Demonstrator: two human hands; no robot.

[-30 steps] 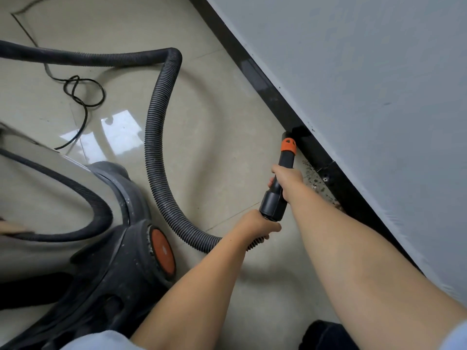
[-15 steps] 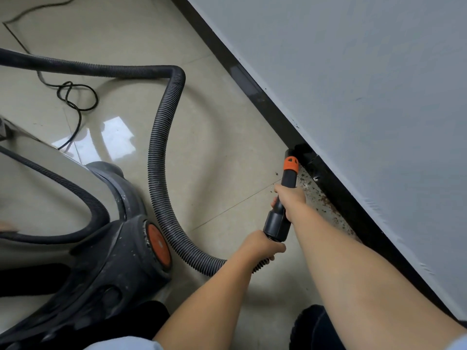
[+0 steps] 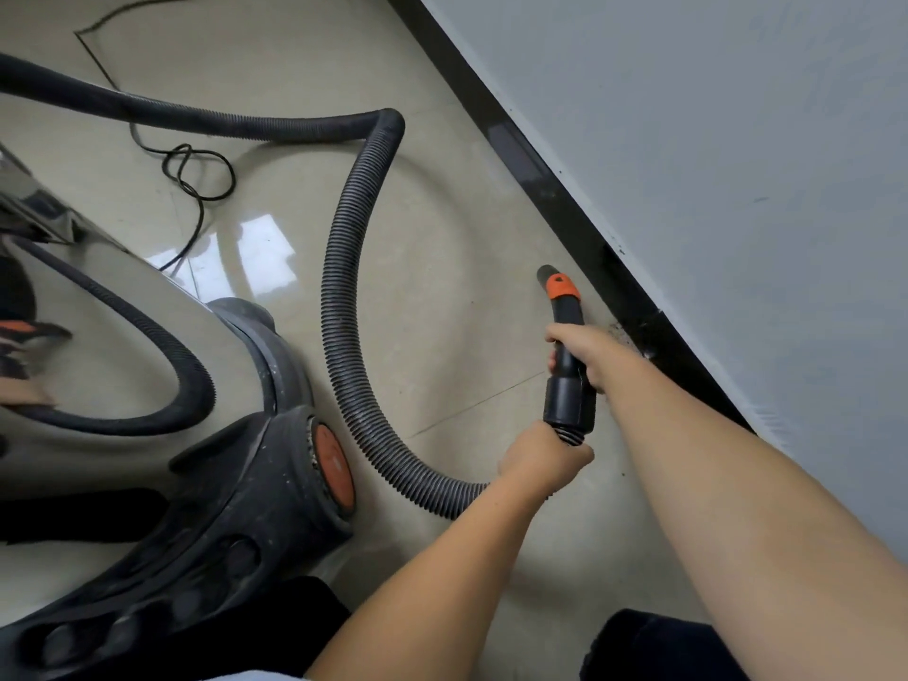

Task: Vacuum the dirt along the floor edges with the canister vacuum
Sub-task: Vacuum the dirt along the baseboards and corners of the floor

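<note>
A black vacuum nozzle with an orange band (image 3: pixel 562 307) points at the floor just short of the black baseboard (image 3: pixel 550 184). My right hand (image 3: pixel 589 351) grips the nozzle's tube below the orange band. My left hand (image 3: pixel 543 459) holds the ribbed grey hose (image 3: pixel 344 267) where it joins the black cuff. A small patch of dark dirt (image 3: pixel 621 334) lies against the baseboard, right of the nozzle and partly hidden by my right hand. The shiny canister vacuum (image 3: pixel 147 385) with its black, orange-buttoned head (image 3: pixel 275 493) fills the left side.
The hose loops across the beige tiled floor (image 3: pixel 467 228) from the upper left. A thin black power cord (image 3: pixel 196 174) lies coiled at the upper left. A grey wall (image 3: pixel 737 164) runs diagonally on the right. My dark shoe (image 3: pixel 653 646) shows at the bottom.
The nozzle has come away from the baseboard corner, its tip now out over the open tile to the left. The dirt strip beside my right hand looks smaller. The view has shifted.
</note>
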